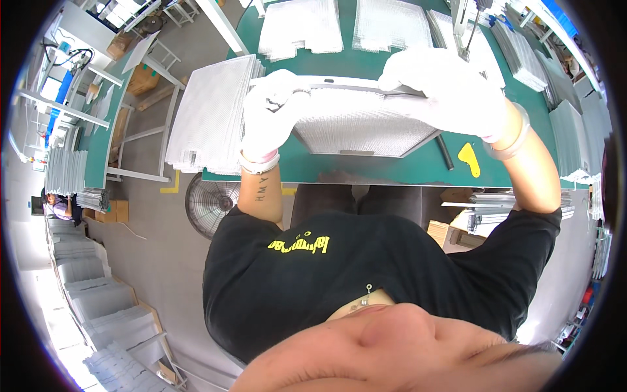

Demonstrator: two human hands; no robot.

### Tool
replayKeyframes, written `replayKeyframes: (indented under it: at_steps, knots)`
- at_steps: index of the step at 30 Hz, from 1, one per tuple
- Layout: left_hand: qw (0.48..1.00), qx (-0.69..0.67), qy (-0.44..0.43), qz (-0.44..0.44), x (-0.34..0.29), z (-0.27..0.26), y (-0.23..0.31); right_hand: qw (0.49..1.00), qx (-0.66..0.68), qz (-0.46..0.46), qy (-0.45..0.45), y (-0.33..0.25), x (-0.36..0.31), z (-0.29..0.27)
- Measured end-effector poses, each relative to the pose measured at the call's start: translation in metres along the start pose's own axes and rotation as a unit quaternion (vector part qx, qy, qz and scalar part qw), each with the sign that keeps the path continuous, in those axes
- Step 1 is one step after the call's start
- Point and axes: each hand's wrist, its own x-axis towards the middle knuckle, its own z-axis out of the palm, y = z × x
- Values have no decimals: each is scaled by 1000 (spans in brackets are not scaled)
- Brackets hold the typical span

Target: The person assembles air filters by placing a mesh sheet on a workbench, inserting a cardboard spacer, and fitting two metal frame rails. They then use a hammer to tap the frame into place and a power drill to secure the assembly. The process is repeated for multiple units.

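A silvery mesh panel with a thin metal frame (356,127) is held tilted over the green worktable, its lower edge toward me. My left hand (271,114), in a white glove, is closed around the frame's upper left corner. My right hand (450,95), also gloved in white, grips the far edge of the frame on the right, fingers bent over it. Glare washes out finger detail on both gloves. Beside my left hand lies a stack of mesh sheets (209,117). Near the panel's right corner, a dark rod (445,153) and a yellow flat tool (469,161) rest on the table.
More mesh sheets (302,27) lie along the far side of the green table (313,171). A powered screwdriver (482,5) hangs at far right. Stacked panels (516,55) stand beyond my right arm. A floor fan (210,201) sits under the table's left edge.
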Motion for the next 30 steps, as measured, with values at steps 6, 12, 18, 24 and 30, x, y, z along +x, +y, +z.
replayKeyframes:
  at_steps: [6,12,18,24,30]
  knots:
    - [997,-55,45,-33,-3,8,5,997,50,-63,3,-6,28,10]
    - [989,-24,129,73,-10,15,-11,987,156,-39,-31,2,35,14]
    - [957,66,242,147,-15,26,-22,997,69,15,-29,-12,40,23]
    - [928,119,316,157,-12,43,-30,999,10,-8,-36,-18,49,15]
    - [910,231,281,197,-10,31,-32,999,27,-24,-16,-13,52,19]
